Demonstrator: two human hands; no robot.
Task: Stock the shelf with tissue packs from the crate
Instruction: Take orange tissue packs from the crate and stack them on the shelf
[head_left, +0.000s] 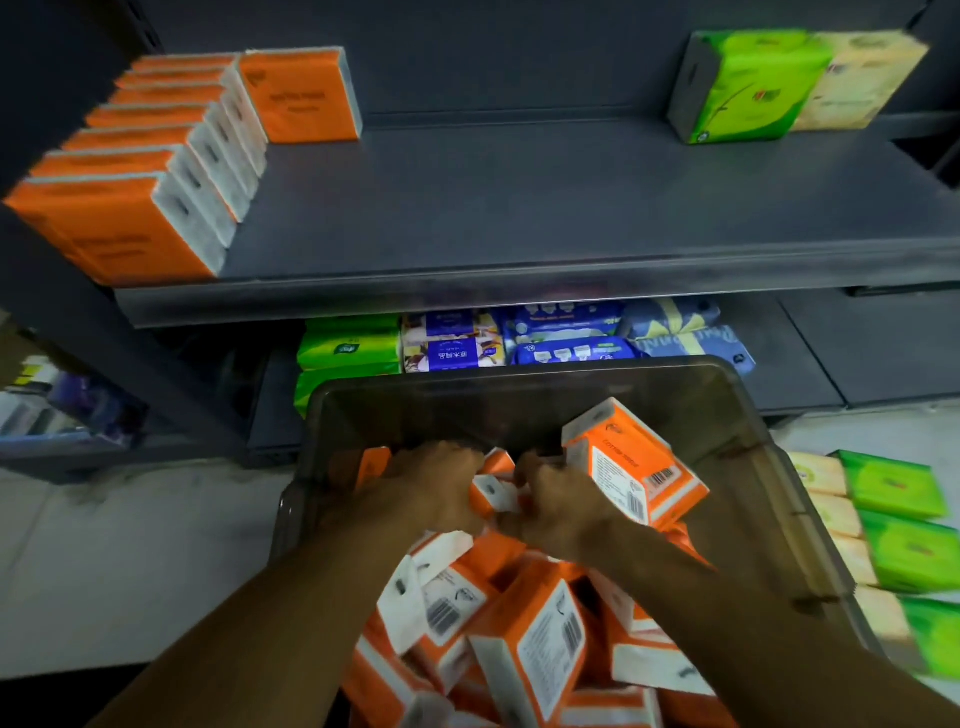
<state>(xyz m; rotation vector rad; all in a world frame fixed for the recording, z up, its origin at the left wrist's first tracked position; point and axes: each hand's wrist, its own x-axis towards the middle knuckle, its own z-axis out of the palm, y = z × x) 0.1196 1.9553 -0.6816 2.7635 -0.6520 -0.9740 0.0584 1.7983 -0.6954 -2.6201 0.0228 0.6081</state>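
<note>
In the crate (467, 405) of orange packs (524, 634), the right hand (561, 512) grips one tilted pack (636, 467); the left hand (441, 483) curls among others, its hold unclear. A row of packs (156, 171) stands left on the shelf (519, 208)

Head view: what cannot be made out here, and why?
All in the head view:
- Left hand and right hand: fingers curled out of sight among orange tissue packs; grips unclear.
- Crate: near end cut off by the bottom edge.
- Shelved orange packs: print blurred.
- Lower-shelf packs: partly hidden behind the crate and upper shelf.
</note>
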